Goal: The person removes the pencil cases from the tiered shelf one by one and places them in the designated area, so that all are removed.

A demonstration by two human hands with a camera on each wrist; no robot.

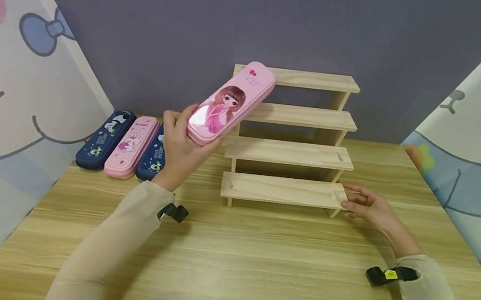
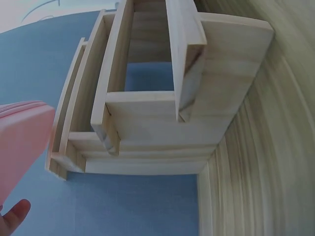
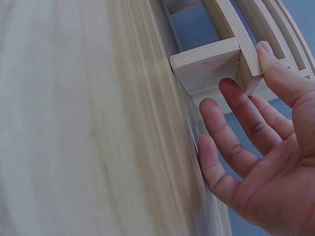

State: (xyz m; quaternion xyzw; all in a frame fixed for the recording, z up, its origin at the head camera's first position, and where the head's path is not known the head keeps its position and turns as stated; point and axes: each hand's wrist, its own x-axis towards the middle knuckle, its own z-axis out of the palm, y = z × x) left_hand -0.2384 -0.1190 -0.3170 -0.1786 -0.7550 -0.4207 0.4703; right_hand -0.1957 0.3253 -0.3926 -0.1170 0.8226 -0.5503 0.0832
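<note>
In the head view my left hand (image 1: pixel 184 145) grips the lower end of a pink pencil case (image 1: pixel 231 104) with a doll-like girl printed on its lid. The case is raised and tilted in front of the left side of a stepped wooden display rack (image 1: pixel 282 190). The left wrist view catches only part of this pink case (image 2: pixel 22 142) and a fingertip. At the rack's lowest step, my right hand (image 1: pixel 368 208) pinches the right end. In the right wrist view the thumb of that hand (image 3: pixel 275 152) lies on the step, with fingers beneath and beside it.
On the table (image 1: pixel 217 267), left of the rack, lie a navy pencil case (image 1: pixel 105 141), a pink rabbit pencil case (image 1: pixel 131 146) and another navy case (image 1: pixel 152 159), partly behind my left hand. A grey wall (image 1: pixel 183 28) stands behind; cartoon-printed panels flank both sides.
</note>
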